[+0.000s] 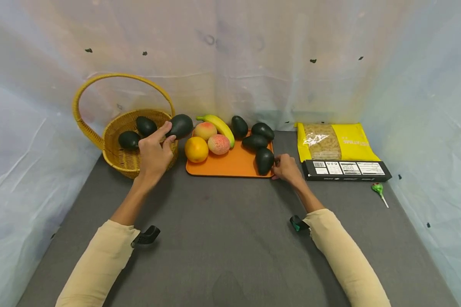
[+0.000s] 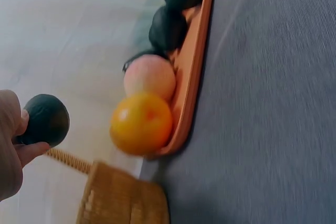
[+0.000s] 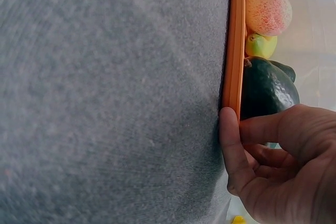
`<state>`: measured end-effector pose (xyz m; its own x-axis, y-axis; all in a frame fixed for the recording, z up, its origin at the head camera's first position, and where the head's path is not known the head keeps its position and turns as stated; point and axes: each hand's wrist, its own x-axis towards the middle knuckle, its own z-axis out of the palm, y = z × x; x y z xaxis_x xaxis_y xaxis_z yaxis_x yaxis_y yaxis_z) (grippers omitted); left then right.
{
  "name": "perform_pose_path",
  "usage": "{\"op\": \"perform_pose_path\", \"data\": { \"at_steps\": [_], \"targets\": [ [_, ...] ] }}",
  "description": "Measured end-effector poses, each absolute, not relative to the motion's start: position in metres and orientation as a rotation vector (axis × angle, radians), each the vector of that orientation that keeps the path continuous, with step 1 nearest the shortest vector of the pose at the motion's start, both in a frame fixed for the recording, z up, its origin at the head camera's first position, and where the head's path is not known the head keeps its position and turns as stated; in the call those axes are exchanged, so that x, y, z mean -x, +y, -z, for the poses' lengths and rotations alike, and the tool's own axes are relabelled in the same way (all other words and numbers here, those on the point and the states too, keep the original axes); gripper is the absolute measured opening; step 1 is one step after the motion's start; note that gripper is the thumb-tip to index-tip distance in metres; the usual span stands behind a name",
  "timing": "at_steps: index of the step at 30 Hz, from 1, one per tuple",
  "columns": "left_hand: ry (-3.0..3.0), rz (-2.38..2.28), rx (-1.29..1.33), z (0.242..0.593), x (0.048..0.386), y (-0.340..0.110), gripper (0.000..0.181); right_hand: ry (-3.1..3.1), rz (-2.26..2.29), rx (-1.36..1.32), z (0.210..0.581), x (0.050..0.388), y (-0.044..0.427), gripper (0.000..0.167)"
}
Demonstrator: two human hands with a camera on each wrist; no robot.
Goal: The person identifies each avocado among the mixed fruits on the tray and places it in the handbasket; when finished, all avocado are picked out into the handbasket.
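Observation:
Above the right rim of a yellow wicker basket [image 1: 123, 168], my left hand [image 1: 154, 155] pinches a dark green avocado [image 1: 181, 126] between thumb and fingers. Two more avocados [image 1: 129, 140] lie inside the basket. On an orange tray [image 1: 226, 167] are an orange [image 1: 196, 149], two peaches [image 1: 218, 144], a banana [image 1: 220, 126] and several avocados [image 1: 264, 161]. My right hand [image 1: 288, 169] grips the tray's front right corner, as the right wrist view shows, with thumb and finger on its rim. The left wrist view shows the held avocado [image 2: 47, 120] clear of the basket.
Right of the tray lie a yellow pasta bag [image 1: 336, 142] and, in front of it, a long black box [image 1: 345, 170]. A green lollipop [image 1: 378, 189] is near the table's right edge. Pale sheeting [image 1: 230, 64] hangs behind and at both sides of the grey table [image 1: 215, 230].

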<state>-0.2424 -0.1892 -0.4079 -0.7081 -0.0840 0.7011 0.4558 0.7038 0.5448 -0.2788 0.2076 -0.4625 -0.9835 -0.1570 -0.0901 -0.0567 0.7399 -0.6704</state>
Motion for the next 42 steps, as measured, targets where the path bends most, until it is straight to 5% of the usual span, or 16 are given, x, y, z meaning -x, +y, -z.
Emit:
{"op": "perform_pose_path", "data": {
  "at_steps": [16,42],
  "targets": [
    [-2.342,0.961,0.007,0.410,0.267,-0.252,0.036,2.809,1.061,0.186,0.464,0.280,0.206,0.035],
    [-2.635,0.912,0.018,0.434,0.330,-0.271,0.034,2.805,1.033,0.173,0.463,0.279,0.205,0.034]
  ]
}}
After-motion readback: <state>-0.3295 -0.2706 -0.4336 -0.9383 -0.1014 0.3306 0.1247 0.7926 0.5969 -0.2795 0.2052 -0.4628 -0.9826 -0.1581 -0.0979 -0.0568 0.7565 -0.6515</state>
